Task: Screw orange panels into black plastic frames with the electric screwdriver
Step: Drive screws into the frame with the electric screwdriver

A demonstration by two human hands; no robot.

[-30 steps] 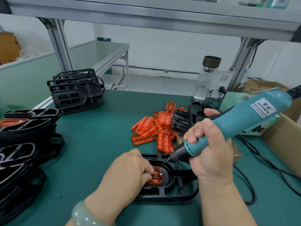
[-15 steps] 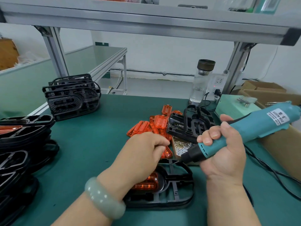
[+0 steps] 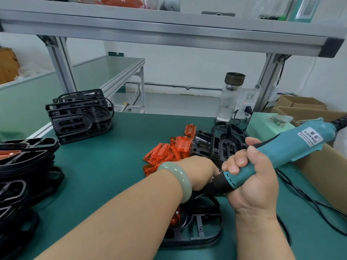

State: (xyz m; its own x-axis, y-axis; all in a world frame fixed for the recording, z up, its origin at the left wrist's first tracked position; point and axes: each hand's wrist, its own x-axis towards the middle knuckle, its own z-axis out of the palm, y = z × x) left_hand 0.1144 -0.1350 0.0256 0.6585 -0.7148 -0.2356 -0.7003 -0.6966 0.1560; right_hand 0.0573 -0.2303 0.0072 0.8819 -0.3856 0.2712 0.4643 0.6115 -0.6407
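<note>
Green matting covers the workbench (image 3: 112,166), under an aluminium shelf frame. From the head view, the right hand (image 3: 251,181) is wrapped around the teal electric screwdriver (image 3: 281,152), whose black nose points down and left towards the near middle of the bench. The left hand (image 3: 199,171), with a pale green bangle (image 3: 178,179) on its wrist, reaches forward just left of the screwdriver's nose; its fingers are hidden, so I cannot tell whether they grip anything. Below and near of both hands lies a black plastic frame (image 3: 199,231) with an orange panel (image 3: 175,217) seated in its left part, partly covered by the left forearm. Farther back sits a loose pile of orange panels (image 3: 165,152), with another black frame (image 3: 219,145) to its right. Stacks of black frames (image 3: 78,115) stand far left and along the near left edge.
</note>
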